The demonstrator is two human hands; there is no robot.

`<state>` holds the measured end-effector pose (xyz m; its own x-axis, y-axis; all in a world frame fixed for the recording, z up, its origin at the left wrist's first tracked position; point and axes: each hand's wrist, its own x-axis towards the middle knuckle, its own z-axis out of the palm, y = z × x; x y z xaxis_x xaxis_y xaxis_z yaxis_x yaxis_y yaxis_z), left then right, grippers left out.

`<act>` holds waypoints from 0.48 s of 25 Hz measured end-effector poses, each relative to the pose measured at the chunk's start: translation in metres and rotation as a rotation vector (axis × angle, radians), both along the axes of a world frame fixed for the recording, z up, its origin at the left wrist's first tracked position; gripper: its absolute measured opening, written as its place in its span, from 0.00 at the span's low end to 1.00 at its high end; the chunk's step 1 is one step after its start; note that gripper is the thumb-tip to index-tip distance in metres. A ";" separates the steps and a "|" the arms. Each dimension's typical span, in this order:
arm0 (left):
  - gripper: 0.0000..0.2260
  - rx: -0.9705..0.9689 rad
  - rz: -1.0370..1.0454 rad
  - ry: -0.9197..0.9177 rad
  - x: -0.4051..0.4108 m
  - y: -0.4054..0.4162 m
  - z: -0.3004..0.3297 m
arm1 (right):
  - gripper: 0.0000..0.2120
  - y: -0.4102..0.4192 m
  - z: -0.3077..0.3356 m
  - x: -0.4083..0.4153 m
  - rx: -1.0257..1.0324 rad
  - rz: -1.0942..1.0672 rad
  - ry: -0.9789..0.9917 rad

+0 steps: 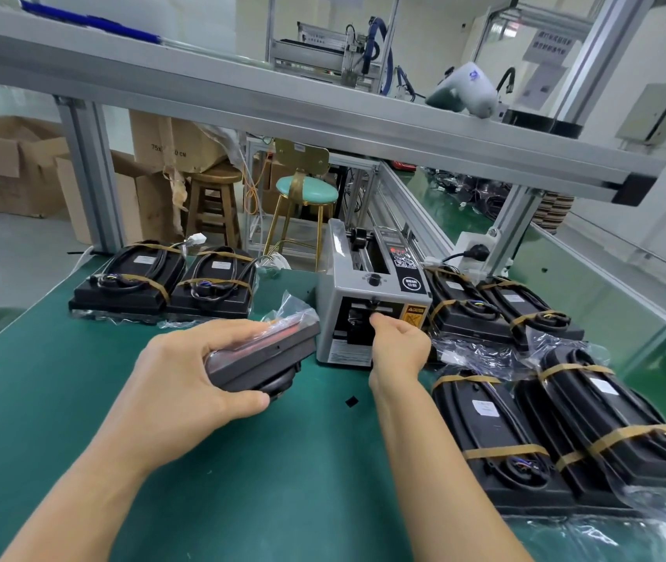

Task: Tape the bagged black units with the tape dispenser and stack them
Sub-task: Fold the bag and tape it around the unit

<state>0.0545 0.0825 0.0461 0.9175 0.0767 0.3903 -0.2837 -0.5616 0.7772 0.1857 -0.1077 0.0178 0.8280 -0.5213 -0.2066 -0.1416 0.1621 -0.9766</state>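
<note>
Setting: green tabletop (pixel 80 399) is filling the lower frame, with an aluminium frame rail (pixel 282 103) crossing the upper half; cardboard boxes (pixel 11 164), a wooden stool (pixel 213 204) and a teal-seated stool (pixel 307 192) are standing on the floor behind, at centre left.
Tape dispenser: grey tape dispenser (pixel 372 294) is sitting at frame centre on the tabletop, its front outlet facing the camera.
Left hand: left hand (pixel 197 375) is gripping a bagged black unit (pixel 266 354), fingers over the top and thumb curled under the near edge; it is holding the unit tilted above the tabletop, just left of the dispenser, with loose bag plastic sticking up at the far end.
Right hand: right hand (pixel 400 342) is reaching to the dispenser's outlet with fingertips drawn together there; whether tape is being pinched cannot be told.
Left group: two taped units (pixel 165 281) are lying side by side at the tabletop's far left edge, each banded with brown tape over coiled cable.
Right group, far: two more taped units (pixel 497 314) are lying just right of the dispenser.
Right group, near: a larger group of taped units (pixel 558 432) is occupying the lower right of the frame, some overlapping others.
Debris: a small black scrap (pixel 351 401) is lying on the tabletop beside the right forearm.
</note>
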 end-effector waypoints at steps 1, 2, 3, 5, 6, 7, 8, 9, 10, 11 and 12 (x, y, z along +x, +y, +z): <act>0.34 -0.011 0.005 0.013 0.001 0.001 0.001 | 0.05 -0.001 0.004 -0.007 0.074 0.030 -0.023; 0.32 -0.029 0.012 0.025 0.002 0.002 0.002 | 0.02 -0.002 0.010 -0.018 0.126 0.102 -0.058; 0.30 -0.052 0.020 0.034 0.003 0.004 0.003 | 0.02 -0.001 0.016 -0.031 0.144 0.222 -0.107; 0.27 -0.095 0.044 0.049 0.005 0.005 0.005 | 0.02 0.008 0.028 -0.061 0.138 0.542 -0.233; 0.26 -0.107 0.055 0.055 0.007 0.005 0.006 | 0.03 0.016 0.034 -0.075 0.129 0.676 -0.286; 0.26 -0.113 0.066 0.057 0.008 0.004 0.006 | 0.04 0.023 0.038 -0.086 0.105 0.767 -0.326; 0.26 -0.115 0.078 0.054 0.008 0.002 0.006 | 0.03 0.031 0.040 -0.093 0.071 0.801 -0.350; 0.26 -0.115 0.090 0.048 0.007 0.001 0.005 | 0.03 0.035 0.041 -0.097 0.037 0.797 -0.367; 0.27 -0.113 0.102 0.045 0.007 -0.001 0.004 | 0.04 0.038 0.040 -0.098 0.009 0.776 -0.374; 0.27 -0.110 0.110 0.043 0.006 -0.002 0.004 | 0.05 0.039 0.038 -0.097 -0.001 0.756 -0.372; 0.27 -0.108 0.114 0.042 0.005 -0.004 0.003 | 0.06 0.040 0.038 -0.097 0.001 0.742 -0.368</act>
<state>0.0595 0.0789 0.0496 0.9156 0.2210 0.3360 -0.1892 -0.5006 0.8448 0.0888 -0.0678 0.0554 0.9717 0.1869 0.1444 0.1164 0.1534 -0.9813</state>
